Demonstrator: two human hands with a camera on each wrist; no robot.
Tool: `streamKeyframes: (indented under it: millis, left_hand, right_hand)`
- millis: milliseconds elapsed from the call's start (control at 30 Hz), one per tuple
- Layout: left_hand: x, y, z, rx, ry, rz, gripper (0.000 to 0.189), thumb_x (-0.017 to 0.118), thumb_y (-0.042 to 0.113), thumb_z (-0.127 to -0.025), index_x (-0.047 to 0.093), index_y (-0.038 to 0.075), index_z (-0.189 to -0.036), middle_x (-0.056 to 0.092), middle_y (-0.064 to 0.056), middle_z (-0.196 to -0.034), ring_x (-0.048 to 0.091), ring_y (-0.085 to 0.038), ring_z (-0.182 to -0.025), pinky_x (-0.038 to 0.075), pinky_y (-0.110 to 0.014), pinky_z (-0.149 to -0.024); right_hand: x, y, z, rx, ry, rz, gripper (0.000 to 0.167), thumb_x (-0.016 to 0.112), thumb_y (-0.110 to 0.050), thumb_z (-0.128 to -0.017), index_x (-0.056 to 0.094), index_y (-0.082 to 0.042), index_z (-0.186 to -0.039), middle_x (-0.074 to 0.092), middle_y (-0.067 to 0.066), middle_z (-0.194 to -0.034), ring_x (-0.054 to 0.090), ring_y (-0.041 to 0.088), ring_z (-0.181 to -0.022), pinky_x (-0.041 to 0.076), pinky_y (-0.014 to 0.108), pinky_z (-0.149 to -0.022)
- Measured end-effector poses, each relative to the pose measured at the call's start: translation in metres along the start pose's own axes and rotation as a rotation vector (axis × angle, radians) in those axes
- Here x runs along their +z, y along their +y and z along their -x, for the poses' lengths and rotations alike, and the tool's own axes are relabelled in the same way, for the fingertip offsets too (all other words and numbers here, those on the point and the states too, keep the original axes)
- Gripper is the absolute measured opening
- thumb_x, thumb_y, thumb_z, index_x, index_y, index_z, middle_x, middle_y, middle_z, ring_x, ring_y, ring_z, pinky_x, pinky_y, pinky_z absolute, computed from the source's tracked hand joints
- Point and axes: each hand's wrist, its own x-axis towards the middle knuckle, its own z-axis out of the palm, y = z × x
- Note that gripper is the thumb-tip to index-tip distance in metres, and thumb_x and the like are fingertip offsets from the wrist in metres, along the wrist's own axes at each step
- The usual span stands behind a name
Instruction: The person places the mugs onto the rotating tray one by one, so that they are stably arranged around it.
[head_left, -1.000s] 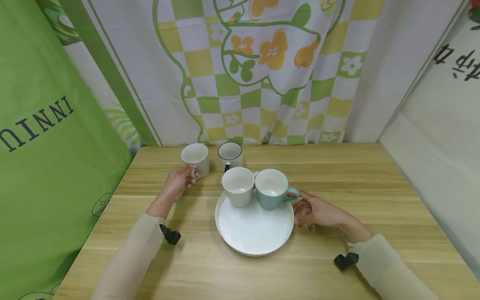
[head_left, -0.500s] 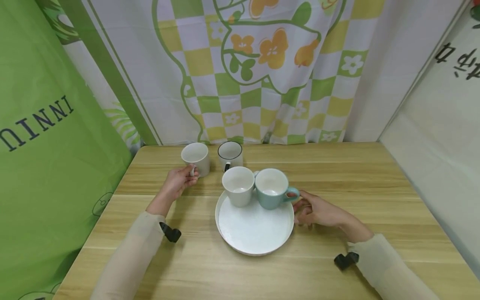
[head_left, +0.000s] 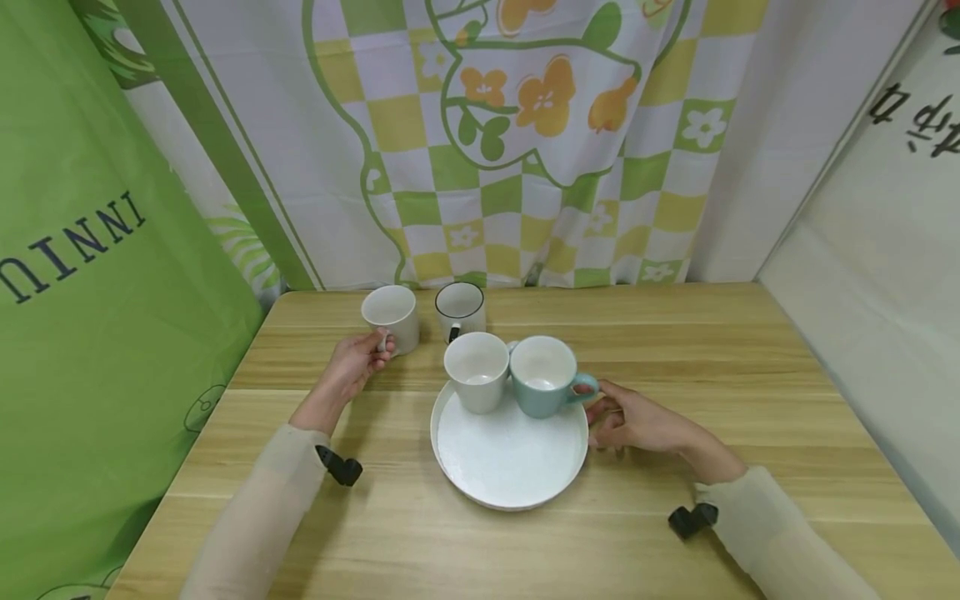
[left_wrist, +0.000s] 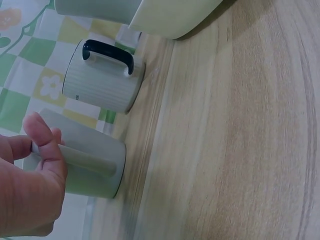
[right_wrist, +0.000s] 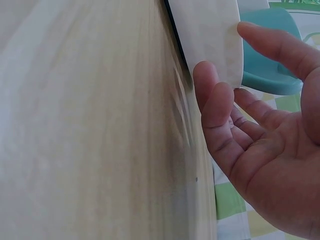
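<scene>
Compared with a second ago, almost nothing changes: the hands, mugs and tray keep nearly the same places. I judge from this that the mug at the left is grasped but not carried.

Nearest is the round white shallow tray (head_left: 512, 467), on the light wooden table (head_left: 637, 542). At its right side rests the right hand (head_left: 641, 421), with thumb and half-bent fingers apart; they touch the outer wall, and I see no pinch. On the tray's far part stand a plain white tapered mug (head_left: 480, 390) and, just beside it, a turquoise mug with white inside (head_left: 538, 402).

Farther and to the left, the left hand (head_left: 351, 364) pinches the handle of a plain white ceramic-looking mug (head_left: 407, 331). This mug is upright, apparently on the table, beyond the fingers. Just right of it, untouched, stands a white mug with dark rim and black handle (head_left: 472, 322).
</scene>
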Motion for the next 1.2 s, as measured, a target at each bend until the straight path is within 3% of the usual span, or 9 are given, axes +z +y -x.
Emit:
streamKeyframes:
  millis: [300, 500, 700, 1200]
  left_hand:
    - [-0.004, -0.004, 0.002, 0.008, 0.003, 0.008, 0.03, 0.053, 0.028, -0.105, 0.057, -0.001, -0.11, 0.063, 0.007, -0.083, 0.055, 0.002, -0.068, 0.045, -0.01, -0.058]
    - [-0.008, -0.006, 0.005, 0.015, -0.009, -0.006, 0.036, 0.051, 0.031, -0.105, 0.055, -0.002, -0.118, 0.062, 0.008, -0.088, 0.054, 0.001, -0.072, 0.045, -0.01, -0.061]
    - [-0.008, -0.003, 0.016, 0.025, -0.056, -0.005, 0.036, 0.05, 0.029, -0.106, 0.053, -0.004, -0.12, 0.062, 0.008, -0.088, 0.053, 0.002, -0.072, 0.045, -0.009, -0.061]
    - [-0.01, -0.003, 0.04, 0.035, -0.071, 0.014, 0.03, 0.054, 0.031, -0.103, 0.062, 0.003, -0.109, 0.065, 0.008, -0.087, 0.051, 0.0, -0.072, 0.043, -0.011, -0.062]
  right_hand:
    - [0.0, 0.001, 0.0, 0.001, -0.001, 0.013, 0.079, 0.073, -0.014, -0.09, 0.026, -0.012, -0.155, 0.057, 0.028, -0.125, 0.066, 0.027, -0.085, 0.058, 0.037, -0.061]
    - [0.0, 0.002, -0.001, -0.014, -0.008, 0.012, 0.079, 0.072, -0.014, -0.091, 0.025, -0.01, -0.155, 0.057, 0.028, -0.125, 0.067, 0.029, -0.085, 0.058, 0.036, -0.061]
    - [-0.001, 0.002, -0.001, -0.011, -0.002, 0.016, 0.079, 0.072, -0.015, -0.09, 0.026, -0.011, -0.155, 0.058, 0.027, -0.124, 0.067, 0.029, -0.084, 0.058, 0.036, -0.061]
    - [-0.001, 0.002, -0.001, -0.023, -0.002, 0.03, 0.08, 0.074, -0.015, -0.09, 0.026, -0.011, -0.155, 0.058, 0.027, -0.123, 0.067, 0.029, -0.083, 0.058, 0.036, -0.06]
